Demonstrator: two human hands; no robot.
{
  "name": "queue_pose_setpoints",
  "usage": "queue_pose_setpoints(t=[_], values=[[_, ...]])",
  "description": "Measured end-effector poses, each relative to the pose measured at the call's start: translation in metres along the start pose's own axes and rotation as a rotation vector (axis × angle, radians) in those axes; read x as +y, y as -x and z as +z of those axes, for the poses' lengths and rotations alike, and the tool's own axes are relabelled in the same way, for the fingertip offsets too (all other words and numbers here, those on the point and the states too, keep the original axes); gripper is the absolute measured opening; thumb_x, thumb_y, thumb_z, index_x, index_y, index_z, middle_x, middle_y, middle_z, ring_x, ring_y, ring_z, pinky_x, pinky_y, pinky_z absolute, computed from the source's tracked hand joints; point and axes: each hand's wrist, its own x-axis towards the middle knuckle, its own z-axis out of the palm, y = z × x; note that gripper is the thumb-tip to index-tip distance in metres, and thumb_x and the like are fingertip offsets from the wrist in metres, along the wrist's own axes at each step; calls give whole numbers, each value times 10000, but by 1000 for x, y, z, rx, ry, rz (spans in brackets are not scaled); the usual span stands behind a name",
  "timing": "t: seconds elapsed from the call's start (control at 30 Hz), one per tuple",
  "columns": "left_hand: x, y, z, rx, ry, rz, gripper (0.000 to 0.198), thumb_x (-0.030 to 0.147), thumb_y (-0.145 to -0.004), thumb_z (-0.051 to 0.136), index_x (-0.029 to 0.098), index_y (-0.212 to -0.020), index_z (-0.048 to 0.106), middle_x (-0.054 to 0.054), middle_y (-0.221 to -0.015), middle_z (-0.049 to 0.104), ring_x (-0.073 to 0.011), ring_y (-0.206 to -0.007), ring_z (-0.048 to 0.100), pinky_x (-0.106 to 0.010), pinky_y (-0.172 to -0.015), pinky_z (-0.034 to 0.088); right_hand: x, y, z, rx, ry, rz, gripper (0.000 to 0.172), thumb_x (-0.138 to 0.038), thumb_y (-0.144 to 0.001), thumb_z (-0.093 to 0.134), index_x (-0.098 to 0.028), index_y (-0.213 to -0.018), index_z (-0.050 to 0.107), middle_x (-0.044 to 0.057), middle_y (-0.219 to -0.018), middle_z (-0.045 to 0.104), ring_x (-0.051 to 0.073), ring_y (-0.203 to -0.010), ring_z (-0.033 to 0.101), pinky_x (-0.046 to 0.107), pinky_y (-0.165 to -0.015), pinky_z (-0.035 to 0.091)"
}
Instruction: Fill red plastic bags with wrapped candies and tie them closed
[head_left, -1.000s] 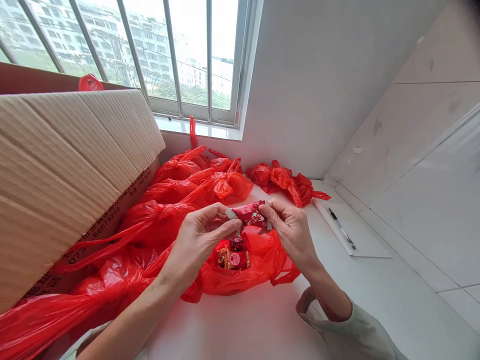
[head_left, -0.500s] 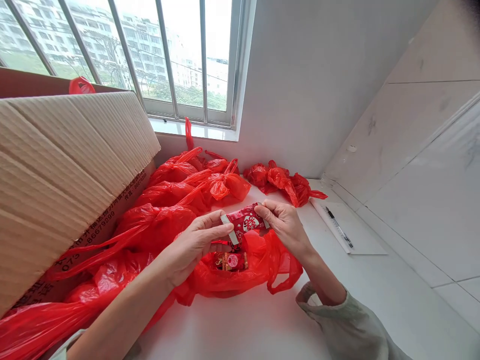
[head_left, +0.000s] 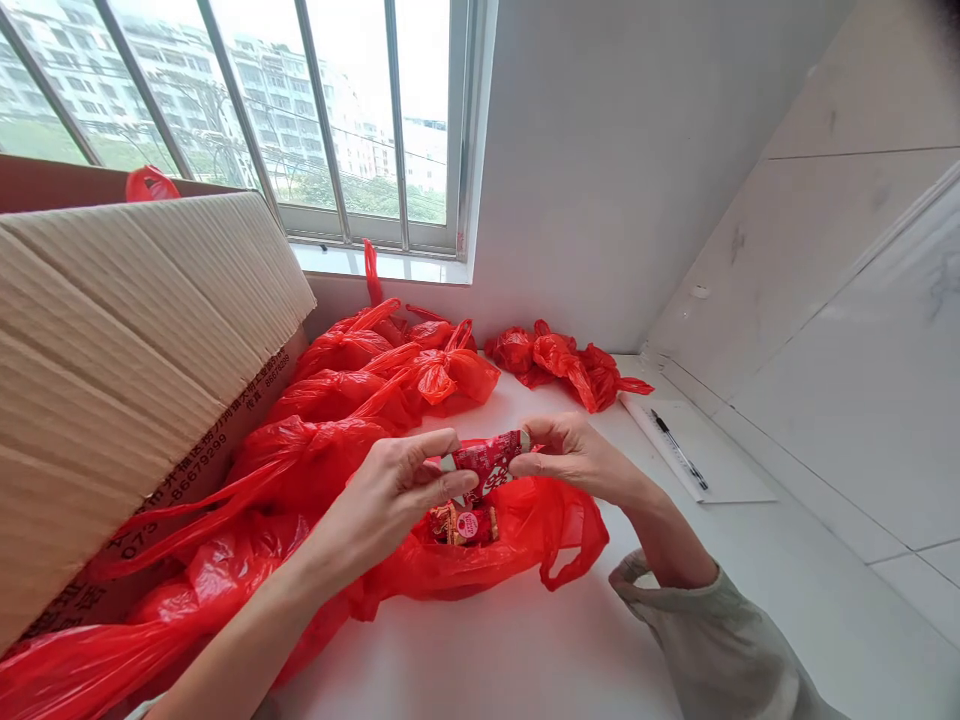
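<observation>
Between both hands I hold a small red snack packet (head_left: 489, 462) with white lettering and pale crimped ends. My left hand (head_left: 405, 490) pinches its left end between thumb and fingers. At the right end, the thumb and fingers of my right hand (head_left: 574, 455) are closed on it. Just beneath lies an open red plastic bag (head_left: 517, 545), its mouth spread on the white table. Inside that bag a wrapped snack (head_left: 466, 525) shows, red and gold with a round pink label. What else the bag holds is partly hidden by my hands and the packet.
Several tied red bags (head_left: 345, 385) crowd the left of the table, beside a large cardboard box (head_left: 150, 330). More red bags (head_left: 566, 365) lie against the back wall. At the right, a black pen (head_left: 679, 450) rests on white paper (head_left: 727, 470). A barred window (head_left: 315, 130) is behind.
The packet has tipped, so its printed face shows less fully. My right hand has turned and shifted slightly, with its grip on the right end. The camera view has moved a little.
</observation>
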Motion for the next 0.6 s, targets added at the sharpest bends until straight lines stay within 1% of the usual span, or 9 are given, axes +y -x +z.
queue_pose_setpoints(t=[0.1,0.13,0.17,0.23,0.3,0.33,0.4,0.5,0.6], values=[[2,3,0,-49,-316,190,280,286,-971,455,185,-710,477,51,-663,458,-85,-555,391,-229,-511,274,1,0,-4,-11,215,-67,313,-437,-870,655,-158,-729,638,-28,-654,529,98,-621,441,225,-577,346],[2,4,0,-38,-424,256,259,236,-980,417,188,-736,487,50,-682,455,-84,-546,375,-238,-503,253,1,0,-5,9,314,-108,307,-422,-895,627,-160,-740,655,-19,-658,556,100,-619,456,226,-577,348],[1,4,2,-8,-521,313,250,197,-986,380,193,-766,499,48,-692,449,-86,-532,353,-247,-491,230,1,0,-4,43,422,-155,298,-398,-924,592,-162,-760,671,-8,-673,587,102,-619,474,227,-578,352],[-1,3,4,104,-640,382,250,182,-993,343,200,-805,507,45,-697,423,-95,-519,321,-255,-476,206,2,1,-3,137,635,-271,277,-335,-967,534,-170,-810,692,9,-698,631,100,-605,502,226,-567,355],[-4,2,5,186,-614,363,199,222,-994,374,208,-842,502,40,-744,448,-97,-546,363,-242,-497,267,4,2,-1,243,820,-420,248,-249,-985,497,-175,-858,697,12,-686,645,97,-583,519,224,-548,356],[-4,1,5,201,-552,323,150,242,-982,415,211,-860,496,36,-785,476,-96,-574,405,-235,-528,319,5,2,0,297,900,-506,235,-199,-983,484,-173,-887,697,13,-679,650,98,-578,530,224,-537,358],[-3,0,3,180,-345,201,38,247,-932,515,222,-914,494,17,-911,535,-109,-702,521,-239,-637,428,7,4,2,403,1035,-677,221,-107,-963,474,-163,-957,688,22,-696,676,107,-599,573,227,-533,380],[4,2,-4,49,136,-2,184,252,-865,610,243,-994,479,-20,-1069,570,-176,-962,599,-271,-753,516,9,6,3,514,1163,-849,269,-19,-918,492,-149,-1089,655,51,-797,723,127,-689,648,234,-596,453],[13,6,-11,-113,567,-192,337,254,-824,673,263,-1090,465,-37,-1149,596,-211,-1047,618,-288,-775,550,7,9,4,553,1251,-920,311,0,-895,521,-134,-1151,637,75,-854,737,153,-765,685,250,-690,513]])
